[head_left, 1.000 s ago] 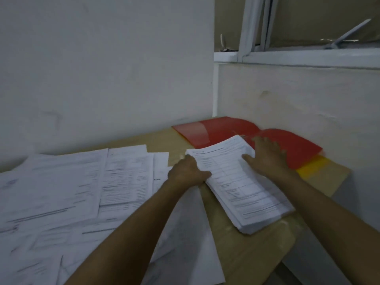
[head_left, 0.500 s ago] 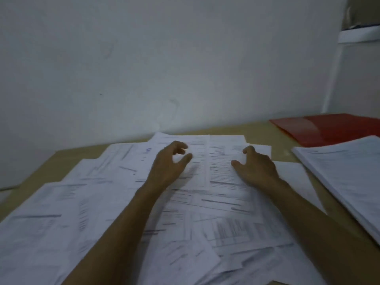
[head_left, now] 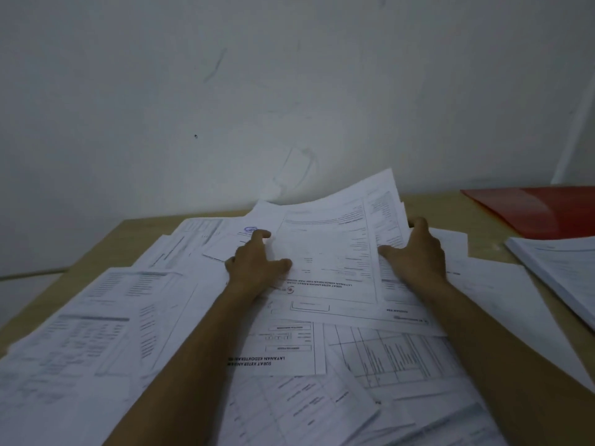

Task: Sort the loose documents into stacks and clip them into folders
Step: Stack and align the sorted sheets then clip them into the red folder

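Your left hand [head_left: 257,265] and right hand [head_left: 415,255] pinch opposite edges of thin printed sheets [head_left: 331,249], far corners curling up over loose documents [head_left: 135,317] on the wooden tabletop [head_left: 106,239]; glossy red folder [head_left: 541,210] far right.

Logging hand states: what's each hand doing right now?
Left hand: grips the left edge of the lifted sheets.
Right hand: grips their right edge.

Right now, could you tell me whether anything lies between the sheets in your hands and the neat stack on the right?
Nothing upright blocks the way. Only loose papers lie flat on the table between the lifted sheets and the neat stack.
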